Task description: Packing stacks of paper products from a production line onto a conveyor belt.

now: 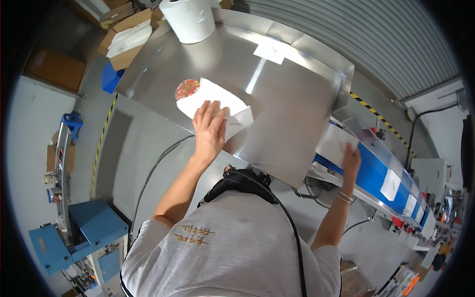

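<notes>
My left hand (210, 131) rests on a small pile of white flat packets (217, 94) at the near left of the steel table, its fingers laid over them. From under the pile's far left corner shows a round piece with a red, mottled pattern (187, 89); the rest of it is covered. Over at the right, my right hand (351, 163) pinches the edge of another white flat packet (336, 144). That packet is above the near end of a blue conveyor belt (368, 168); whether it touches the belt I cannot tell. The right fingers are slightly blurred.
A large white paper roll (188, 21) stands at the steel table's (292, 104) far left edge, with a white slip (269, 53) lying farther right. More white packets (391, 184) lie along the belt. An open cardboard box (126, 42) is beyond the left edge. A black cable (292, 222) hangs over me.
</notes>
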Demonstrator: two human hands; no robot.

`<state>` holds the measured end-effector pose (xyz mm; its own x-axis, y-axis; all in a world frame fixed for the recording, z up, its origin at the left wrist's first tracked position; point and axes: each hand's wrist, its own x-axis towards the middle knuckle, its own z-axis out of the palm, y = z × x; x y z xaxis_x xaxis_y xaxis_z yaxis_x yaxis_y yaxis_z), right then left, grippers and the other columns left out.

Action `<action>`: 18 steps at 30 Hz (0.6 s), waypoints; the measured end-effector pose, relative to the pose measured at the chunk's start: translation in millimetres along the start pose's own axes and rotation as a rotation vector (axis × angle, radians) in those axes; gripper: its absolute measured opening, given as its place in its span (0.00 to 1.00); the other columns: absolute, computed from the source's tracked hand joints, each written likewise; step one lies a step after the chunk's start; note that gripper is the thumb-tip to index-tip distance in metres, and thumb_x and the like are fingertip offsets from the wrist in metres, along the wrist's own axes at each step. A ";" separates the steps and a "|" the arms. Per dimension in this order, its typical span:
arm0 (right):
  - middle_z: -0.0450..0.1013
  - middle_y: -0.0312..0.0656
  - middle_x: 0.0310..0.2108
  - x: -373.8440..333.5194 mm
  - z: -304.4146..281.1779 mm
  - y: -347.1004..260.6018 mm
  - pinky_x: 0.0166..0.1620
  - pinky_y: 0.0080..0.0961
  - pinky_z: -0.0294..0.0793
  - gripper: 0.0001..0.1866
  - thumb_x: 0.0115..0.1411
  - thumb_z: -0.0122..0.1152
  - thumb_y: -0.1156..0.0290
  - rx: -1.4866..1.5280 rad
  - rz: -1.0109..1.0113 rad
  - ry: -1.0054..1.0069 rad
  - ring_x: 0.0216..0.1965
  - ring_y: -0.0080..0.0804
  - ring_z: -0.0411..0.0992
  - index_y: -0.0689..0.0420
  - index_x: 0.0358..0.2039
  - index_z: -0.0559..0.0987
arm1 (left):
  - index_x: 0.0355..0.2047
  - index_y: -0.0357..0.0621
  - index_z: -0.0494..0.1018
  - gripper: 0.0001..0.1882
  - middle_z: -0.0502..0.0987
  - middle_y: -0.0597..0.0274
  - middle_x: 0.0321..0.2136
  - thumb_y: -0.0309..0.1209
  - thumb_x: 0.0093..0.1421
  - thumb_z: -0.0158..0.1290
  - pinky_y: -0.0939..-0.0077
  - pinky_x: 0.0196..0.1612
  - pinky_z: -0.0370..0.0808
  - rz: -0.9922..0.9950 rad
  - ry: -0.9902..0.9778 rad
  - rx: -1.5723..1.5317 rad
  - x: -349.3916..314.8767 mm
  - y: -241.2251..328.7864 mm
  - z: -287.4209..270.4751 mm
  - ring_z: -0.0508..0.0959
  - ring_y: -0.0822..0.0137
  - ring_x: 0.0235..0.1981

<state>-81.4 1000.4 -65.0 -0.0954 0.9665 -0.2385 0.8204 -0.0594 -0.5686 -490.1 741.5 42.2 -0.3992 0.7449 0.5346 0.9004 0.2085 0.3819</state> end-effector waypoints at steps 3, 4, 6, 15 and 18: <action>0.69 0.50 0.49 -22.9 -7.9 -26.4 0.48 0.42 0.68 0.26 0.59 0.55 0.54 -0.376 -0.039 0.394 0.51 0.48 0.66 0.57 0.52 0.69 | 0.44 0.42 0.75 0.19 0.69 0.52 0.51 0.19 0.49 0.56 0.51 0.57 0.59 0.018 0.017 0.000 -3.7 -3.5 2.2 0.64 0.46 0.56; 0.70 0.52 0.48 -41.2 -13.7 -58.0 0.48 0.43 0.69 0.26 0.57 0.57 0.54 -0.586 0.050 0.692 0.49 0.50 0.67 0.57 0.51 0.71 | 0.43 0.43 0.76 0.19 0.69 0.52 0.51 0.19 0.48 0.56 0.50 0.57 0.59 0.033 0.025 -0.009 -5.1 -4.1 0.9 0.64 0.47 0.56; 0.69 0.50 0.49 -34.3 -2.9 -77.9 0.50 0.39 0.68 0.27 0.53 0.64 0.58 -0.324 -0.387 0.518 0.49 0.47 0.68 0.57 0.51 0.70 | 0.42 0.44 0.77 0.18 0.69 0.52 0.51 0.19 0.48 0.57 0.48 0.58 0.59 0.054 0.035 -0.025 -6.5 -4.5 2.3 0.64 0.47 0.57; 0.69 0.41 0.50 -95.6 111.3 -270.6 0.50 0.29 0.69 0.27 0.48 0.69 0.72 0.467 -0.821 -0.529 0.50 0.33 0.68 0.56 0.49 0.70 | 0.40 0.50 0.79 0.20 0.69 0.54 0.53 0.20 0.44 0.57 0.44 0.58 0.58 0.144 -0.001 -0.039 -12.9 -9.7 -2.0 0.62 0.46 0.58; 0.69 0.39 0.48 -91.5 120.4 -271.6 0.49 0.28 0.70 0.26 0.48 0.69 0.73 0.535 -0.823 -0.614 0.49 0.31 0.68 0.56 0.47 0.71 | 0.38 0.51 0.80 0.17 0.69 0.55 0.53 0.20 0.46 0.58 0.50 0.59 0.58 0.150 -0.037 -0.030 -11.3 -7.1 -9.1 0.61 0.47 0.59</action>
<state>-363.5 898.0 16.5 -0.8680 0.4865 0.0998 0.0535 0.2913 -0.9551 -493.6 725.8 40.3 -0.2537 0.7891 0.5594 0.9437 0.0750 0.3223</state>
